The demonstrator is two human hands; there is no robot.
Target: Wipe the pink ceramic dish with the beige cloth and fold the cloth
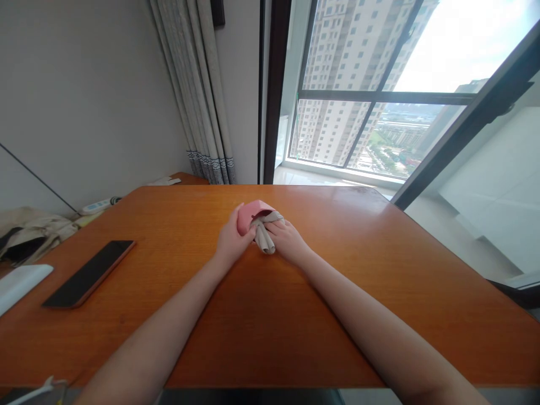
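A small pink container (252, 212), perhaps a box or cup, is tipped with its opening toward me above the wooden table (270, 326). My left hand (232, 237) is wrapped round its left side. A light grey cloth (264, 239) is bunched at the opening, and a folded end hangs down in front. My right hand (287, 239) grips the cloth at the right of the opening, its fingertips partly hidden in the folds. Whether the cloth reaches deep inside the container cannot be seen.
A dark phone or tablet (89, 274) lies on the table at the left, beside a white object (23, 284). Beige fabric (36, 228) and a power strip (98, 206) are past the left edge. Behind the table are a curtain (202, 101) and a large window.
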